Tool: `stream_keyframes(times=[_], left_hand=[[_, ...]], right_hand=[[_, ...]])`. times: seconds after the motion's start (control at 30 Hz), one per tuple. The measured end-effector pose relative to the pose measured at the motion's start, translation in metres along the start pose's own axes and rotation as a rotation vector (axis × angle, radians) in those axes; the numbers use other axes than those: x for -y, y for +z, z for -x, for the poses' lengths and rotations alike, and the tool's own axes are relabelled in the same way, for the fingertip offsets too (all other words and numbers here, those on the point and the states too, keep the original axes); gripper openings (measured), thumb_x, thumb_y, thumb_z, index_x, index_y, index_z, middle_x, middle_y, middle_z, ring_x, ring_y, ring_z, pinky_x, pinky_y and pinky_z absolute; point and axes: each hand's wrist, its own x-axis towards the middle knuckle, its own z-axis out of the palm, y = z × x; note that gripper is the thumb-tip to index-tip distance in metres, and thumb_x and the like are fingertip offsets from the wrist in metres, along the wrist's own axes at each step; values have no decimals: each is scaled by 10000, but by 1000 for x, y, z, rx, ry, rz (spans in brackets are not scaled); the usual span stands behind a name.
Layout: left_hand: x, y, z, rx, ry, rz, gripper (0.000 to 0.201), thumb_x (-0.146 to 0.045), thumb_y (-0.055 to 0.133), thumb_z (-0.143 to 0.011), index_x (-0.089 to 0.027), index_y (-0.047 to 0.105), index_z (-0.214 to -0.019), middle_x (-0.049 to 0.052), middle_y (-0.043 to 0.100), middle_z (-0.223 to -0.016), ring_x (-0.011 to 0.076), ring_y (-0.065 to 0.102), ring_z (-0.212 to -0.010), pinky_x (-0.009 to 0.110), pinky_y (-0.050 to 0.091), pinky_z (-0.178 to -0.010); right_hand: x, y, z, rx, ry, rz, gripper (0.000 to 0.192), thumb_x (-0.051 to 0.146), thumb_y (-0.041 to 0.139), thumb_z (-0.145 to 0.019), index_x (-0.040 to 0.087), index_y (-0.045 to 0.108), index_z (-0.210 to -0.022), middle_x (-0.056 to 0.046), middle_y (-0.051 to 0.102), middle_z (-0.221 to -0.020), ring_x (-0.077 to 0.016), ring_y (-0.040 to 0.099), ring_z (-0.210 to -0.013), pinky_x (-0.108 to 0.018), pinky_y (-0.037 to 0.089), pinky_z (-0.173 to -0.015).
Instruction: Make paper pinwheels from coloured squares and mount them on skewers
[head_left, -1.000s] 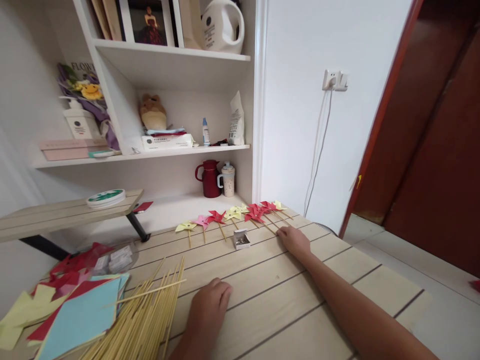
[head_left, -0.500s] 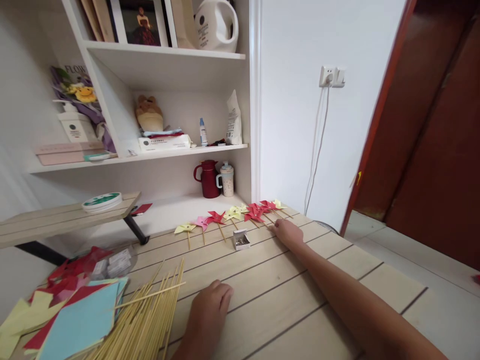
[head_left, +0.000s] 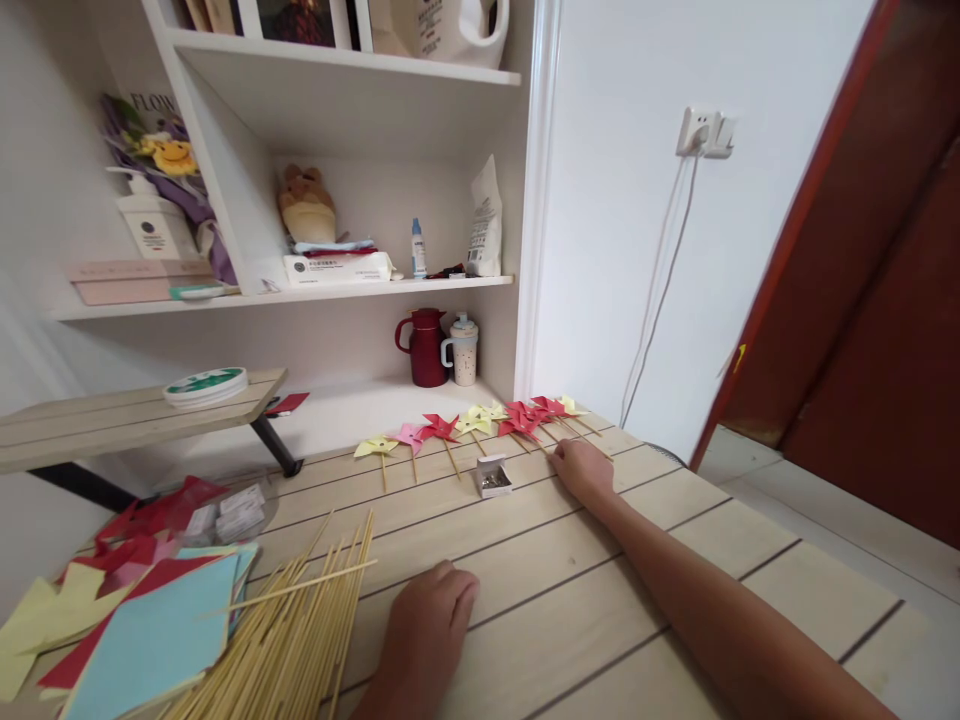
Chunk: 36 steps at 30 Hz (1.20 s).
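Note:
Several paper pinwheels on thin sticks lie in a row across the back of the table, among them a yellow one [head_left: 375,446], a pink one [head_left: 409,438] and a red one [head_left: 439,428]. At the right end of the row my right hand [head_left: 585,470] is closed, its fingertips on the stick of a red pinwheel [head_left: 523,421]. My left hand [head_left: 431,620] rests on the tabletop with curled fingers and nothing visible in them. Beside it spreads a bundle of thin wooden sticks [head_left: 292,630]. A small open box [head_left: 493,478] of tiny metal pieces stands between the hands and the row.
Coloured paper sheets [head_left: 161,625] and cut red paper [head_left: 161,515] lie at the left, near small white boxes [head_left: 236,515]. A low wooden stand [head_left: 112,425] rises behind them. Shelves hold a red jug [head_left: 429,350] and a cup [head_left: 464,352]. A cord hangs from the wall socket [head_left: 699,130].
The view has tilted down and turned slightly left, so things sit a little differently in the frame. Both hands keep nearly the same places on the table.

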Motion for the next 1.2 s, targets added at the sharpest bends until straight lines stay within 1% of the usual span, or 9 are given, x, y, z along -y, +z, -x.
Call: stream_keyframes(times=[0.27, 0.4, 0.63, 0.7, 0.77, 0.87, 0.93, 1.07, 1.2], left_hand=[[2, 1, 3, -79, 42, 60, 319, -243, 429, -933, -250, 746, -900, 45, 728, -868, 201, 671, -821, 280, 487, -744], [2, 2, 2, -88, 40, 58, 303, -233, 448, -921, -257, 750, -901, 38, 731, -871, 199, 676, -826, 278, 492, -756], [0, 1, 1, -12, 2, 23, 330, -223, 420, -937, -229, 748, -959, 54, 729, -921, 214, 673, -878, 310, 493, -800], [0, 0, 1, 6, -2, 18, 339, -222, 410, -943, -219, 747, -981, 61, 729, -946, 223, 670, -904, 328, 490, -824], [0, 0, 0, 13, 6, 13, 346, -223, 403, -947, -216, 746, -988, 63, 729, -953, 226, 669, -910, 333, 490, -827], [-1, -1, 0, 0, 19, -3, 343, -217, 405, -945, -225, 747, -969, 55, 729, -920, 216, 674, -874, 314, 494, -789], [-1, -1, 0, -35, 33, -12, 339, -222, 410, -944, -244, 748, -947, 44, 729, -885, 202, 676, -838, 291, 493, -756], [1, 2, 0, -83, 59, -23, 329, -224, 425, -938, -268, 751, -934, 32, 735, -861, 186, 682, -812, 265, 495, -738], [5, 7, 0, -100, 49, -58, 311, -222, 453, -925, -271, 758, -962, 42, 752, -914, 199, 694, -855, 275, 508, -766]], right_hand=[[-6, -3, 5, -77, -31, -31, 233, 367, 524, -913, 220, 696, -857, -66, 728, -965, -219, 651, -915, -267, 369, -635], [-8, -4, 6, -123, -68, -52, 228, 357, 517, -925, 223, 683, -843, -54, 727, -925, -222, 644, -888, -270, 330, -597], [-3, -4, 8, -184, -137, -123, 194, 347, 530, -920, 223, 672, -877, -49, 719, -968, -205, 627, -889, -258, 333, -613], [-5, -7, 8, -193, -129, -150, 233, 374, 493, -935, 223, 668, -905, -50, 719, -977, -201, 629, -882, -255, 350, -626], [-12, -12, 6, -197, -85, -170, 323, 409, 396, -968, 219, 658, -978, -60, 719, -999, -201, 636, -879, -257, 370, -636], [-27, -20, 3, -159, 25, -173, 461, 440, 249, -997, 205, 641, -1060, -83, 728, -972, -208, 656, -852, -262, 392, -624], [-33, -22, 3, -103, 88, -152, 507, 487, 238, -990, 205, 658, -1010, -96, 734, -945, -225, 669, -849, -272, 405, -618], [-28, -21, 5, 8, 131, -86, 544, 630, 339, -919, 199, 669, -874, -122, 730, -958, -288, 683, -893, -332, 452, -668], [-17, -18, 8, 59, 93, -30, 475, 641, 528, -817, 199, 644, -946, -114, 718, -1012, -315, 669, -978, -362, 475, -723]])
